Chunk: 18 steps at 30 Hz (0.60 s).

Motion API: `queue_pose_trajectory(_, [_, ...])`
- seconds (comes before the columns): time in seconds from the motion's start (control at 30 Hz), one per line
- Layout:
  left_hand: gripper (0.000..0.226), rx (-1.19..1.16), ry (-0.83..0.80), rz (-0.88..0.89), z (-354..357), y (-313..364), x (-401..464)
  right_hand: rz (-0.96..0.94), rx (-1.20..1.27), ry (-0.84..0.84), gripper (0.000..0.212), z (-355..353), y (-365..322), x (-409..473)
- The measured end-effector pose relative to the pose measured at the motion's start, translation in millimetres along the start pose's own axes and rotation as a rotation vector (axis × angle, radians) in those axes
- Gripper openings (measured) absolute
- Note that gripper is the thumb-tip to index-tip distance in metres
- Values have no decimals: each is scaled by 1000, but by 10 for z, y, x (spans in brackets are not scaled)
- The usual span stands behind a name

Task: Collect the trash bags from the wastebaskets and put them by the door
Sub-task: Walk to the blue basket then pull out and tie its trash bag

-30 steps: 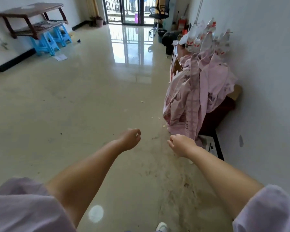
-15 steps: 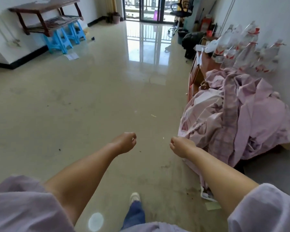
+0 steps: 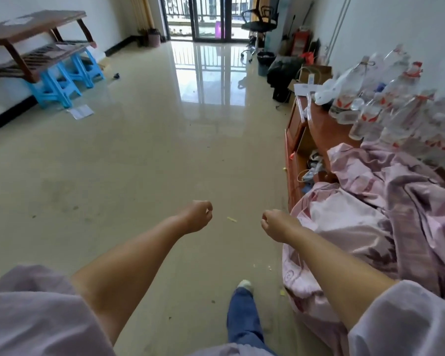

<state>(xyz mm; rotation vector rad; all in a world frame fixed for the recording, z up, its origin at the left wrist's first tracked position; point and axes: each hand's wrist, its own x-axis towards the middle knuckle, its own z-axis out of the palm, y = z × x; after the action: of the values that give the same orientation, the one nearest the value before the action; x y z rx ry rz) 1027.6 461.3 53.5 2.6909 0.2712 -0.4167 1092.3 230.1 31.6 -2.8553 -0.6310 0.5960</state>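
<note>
A dark round wastebasket with its liner stands far down the glossy floor by the right wall, beside a black bag whose shape is hard to make out. The left hand and right hand hang curled into fists, holding nothing. A rumpled pink bedsheet hides much of the reddish wooden cabinet, and the frame's right edge cuts both off.

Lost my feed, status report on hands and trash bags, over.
Left hand and right hand fingers curled, holding nothing. Dark round wastebasket far ahead by the black office chair. Pink bedding heap crowds the right side.
</note>
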Motion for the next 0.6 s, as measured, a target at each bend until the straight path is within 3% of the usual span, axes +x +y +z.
queue_pose_trajectory(0.33, [34, -4, 93, -76, -1180, 59, 2524, -52, -81, -14, 34, -1453, 385, 2643])
queue_pose_trajectory(0.6, [33, -14, 53, -66, -1722, -125, 4557, -64, -62, -29, 32, -1974, 438, 4613])
